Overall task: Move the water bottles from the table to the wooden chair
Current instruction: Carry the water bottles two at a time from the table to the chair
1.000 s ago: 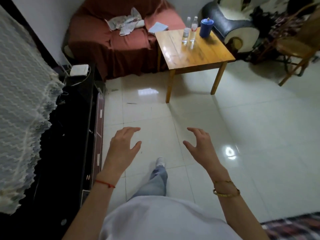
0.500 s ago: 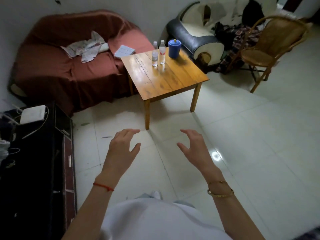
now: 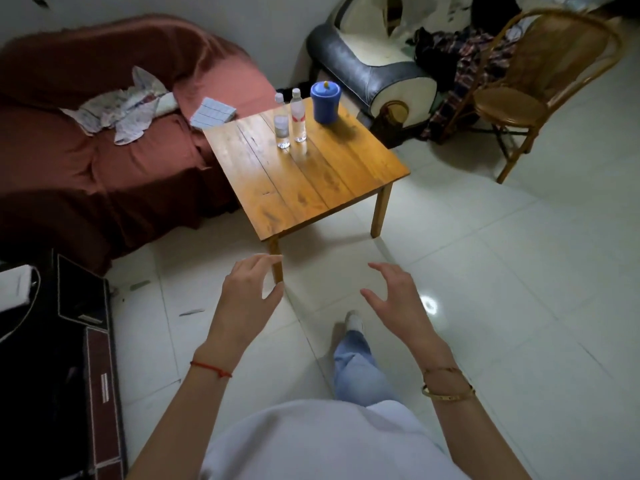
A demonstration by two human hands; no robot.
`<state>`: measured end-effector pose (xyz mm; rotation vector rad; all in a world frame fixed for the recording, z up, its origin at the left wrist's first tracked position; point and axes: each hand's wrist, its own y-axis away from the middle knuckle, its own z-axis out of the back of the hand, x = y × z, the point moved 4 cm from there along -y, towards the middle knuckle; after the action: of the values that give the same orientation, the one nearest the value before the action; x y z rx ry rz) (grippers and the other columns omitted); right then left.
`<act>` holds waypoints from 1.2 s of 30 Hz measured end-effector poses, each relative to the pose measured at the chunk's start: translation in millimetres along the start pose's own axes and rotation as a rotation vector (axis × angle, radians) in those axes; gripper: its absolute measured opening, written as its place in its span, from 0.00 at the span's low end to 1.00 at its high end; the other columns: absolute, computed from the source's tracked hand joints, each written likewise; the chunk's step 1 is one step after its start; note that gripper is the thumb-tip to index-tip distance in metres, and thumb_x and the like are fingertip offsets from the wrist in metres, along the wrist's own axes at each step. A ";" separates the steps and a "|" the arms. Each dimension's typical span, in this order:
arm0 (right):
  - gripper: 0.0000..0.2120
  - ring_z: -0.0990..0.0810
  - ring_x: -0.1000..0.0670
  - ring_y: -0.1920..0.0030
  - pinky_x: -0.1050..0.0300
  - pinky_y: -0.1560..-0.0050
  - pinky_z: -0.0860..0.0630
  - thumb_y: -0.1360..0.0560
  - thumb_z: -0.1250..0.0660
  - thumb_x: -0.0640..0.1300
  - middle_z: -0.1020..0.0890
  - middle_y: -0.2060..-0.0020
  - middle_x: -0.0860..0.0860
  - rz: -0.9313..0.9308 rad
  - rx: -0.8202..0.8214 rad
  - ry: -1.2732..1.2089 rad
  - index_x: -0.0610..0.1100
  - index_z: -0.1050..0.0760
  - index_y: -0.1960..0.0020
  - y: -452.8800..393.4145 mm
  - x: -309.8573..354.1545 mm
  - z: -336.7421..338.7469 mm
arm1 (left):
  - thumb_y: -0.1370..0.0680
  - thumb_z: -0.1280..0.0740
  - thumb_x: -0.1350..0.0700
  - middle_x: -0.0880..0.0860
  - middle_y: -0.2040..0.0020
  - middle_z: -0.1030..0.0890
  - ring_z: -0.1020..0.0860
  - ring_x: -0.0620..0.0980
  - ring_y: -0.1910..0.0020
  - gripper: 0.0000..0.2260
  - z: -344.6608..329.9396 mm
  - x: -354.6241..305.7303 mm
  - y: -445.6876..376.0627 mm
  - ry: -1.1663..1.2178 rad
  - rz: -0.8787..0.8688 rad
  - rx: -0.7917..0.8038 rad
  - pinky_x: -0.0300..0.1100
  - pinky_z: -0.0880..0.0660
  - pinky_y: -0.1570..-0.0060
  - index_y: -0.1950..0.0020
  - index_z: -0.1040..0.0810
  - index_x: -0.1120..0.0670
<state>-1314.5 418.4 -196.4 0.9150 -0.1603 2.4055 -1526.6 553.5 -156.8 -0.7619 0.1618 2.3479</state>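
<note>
Both hands (image 3: 249, 299) (image 3: 398, 303) empty, grip open; bottles (image 3: 290, 119) touch near the tabletop (image 3: 311, 181) far edge, so grabbing one may topple the other.

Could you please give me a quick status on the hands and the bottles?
Left hand and right hand open, empty. Two water bottles upright on table. Wooden chair seat bare.

Standing upright, just beside each other near the far edge of the wooden table (image 3: 311, 188): 2 clear water bottles (image 3: 290, 120), white-capped, the right one red-labelled.
</note>
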 end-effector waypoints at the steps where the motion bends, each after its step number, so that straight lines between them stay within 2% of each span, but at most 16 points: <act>1: 0.24 0.31 0.49 0.33 0.53 0.31 0.33 0.26 0.31 0.47 0.26 0.35 0.49 0.001 0.003 -0.003 0.47 0.32 0.31 -21.5 -3.7 5.2 | 0.24 0.32 0.55 0.49 0.38 0.23 0.28 0.49 0.37 0.18 -3.6 -2.0 -20.8 0.004 0.002 -0.004 0.50 0.28 0.37 0.35 0.26 0.50; 6: 0.24 0.31 0.49 0.33 0.53 0.30 0.34 0.26 0.30 0.46 0.26 0.36 0.49 0.054 0.017 0.009 0.46 0.32 0.32 -135.1 -13.3 44.1 | 0.25 0.32 0.55 0.48 0.38 0.24 0.29 0.48 0.36 0.18 -16.1 -20.3 -129.0 0.015 0.043 -0.047 0.49 0.29 0.38 0.35 0.26 0.50; 12: 0.25 0.25 0.46 0.42 0.51 0.36 0.29 0.27 0.29 0.45 0.22 0.46 0.46 0.138 0.055 0.040 0.45 0.30 0.33 -265.6 -19.4 81.0 | 0.25 0.31 0.56 0.49 0.38 0.24 0.29 0.49 0.36 0.19 -29.6 -38.4 -243.9 0.013 0.118 -0.119 0.48 0.31 0.35 0.35 0.26 0.50; 14: 0.25 0.26 0.46 0.42 0.50 0.36 0.29 0.27 0.29 0.46 0.22 0.44 0.47 0.158 0.068 0.040 0.46 0.30 0.33 -300.3 -17.7 86.0 | 0.25 0.31 0.56 0.49 0.37 0.24 0.29 0.49 0.35 0.19 -32.4 -40.4 -270.4 0.026 0.140 -0.126 0.48 0.31 0.34 0.34 0.26 0.50; 18: 0.24 0.30 0.48 0.34 0.55 0.34 0.34 0.26 0.30 0.46 0.26 0.36 0.48 0.201 0.110 0.048 0.46 0.32 0.32 -361.3 -12.2 87.2 | 0.25 0.31 0.56 0.49 0.38 0.24 0.29 0.49 0.36 0.19 -37.9 -35.2 -316.3 0.030 0.184 -0.118 0.52 0.30 0.35 0.34 0.27 0.50; 22: 0.25 0.30 0.49 0.34 0.54 0.34 0.33 0.26 0.30 0.46 0.26 0.36 0.49 0.236 0.149 0.054 0.46 0.32 0.31 -420.2 -7.9 77.9 | 0.25 0.31 0.55 0.47 0.39 0.24 0.29 0.47 0.37 0.19 -43.1 -19.2 -363.7 0.033 0.225 -0.126 0.52 0.29 0.36 0.34 0.27 0.48; 26: 0.24 0.30 0.49 0.33 0.55 0.33 0.32 0.26 0.31 0.46 0.26 0.36 0.49 0.275 0.175 0.058 0.46 0.32 0.31 -482.9 0.6 65.2 | 0.25 0.31 0.55 0.47 0.39 0.25 0.29 0.47 0.36 0.19 -43.1 -0.1 -414.1 0.016 0.265 -0.151 0.47 0.29 0.36 0.34 0.28 0.48; 36: 0.25 0.31 0.50 0.32 0.55 0.33 0.32 0.25 0.31 0.47 0.26 0.35 0.50 0.309 0.207 0.071 0.48 0.33 0.31 -630.2 37.3 41.6 | 0.25 0.31 0.56 0.48 0.39 0.24 0.28 0.48 0.36 0.20 -28.7 47.5 -533.1 0.002 0.341 -0.175 0.47 0.28 0.36 0.34 0.27 0.50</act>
<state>-974.0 951.6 -192.7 0.9519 -0.0259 2.7784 -1209.6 985.5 -164.5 -0.8773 0.0933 2.7112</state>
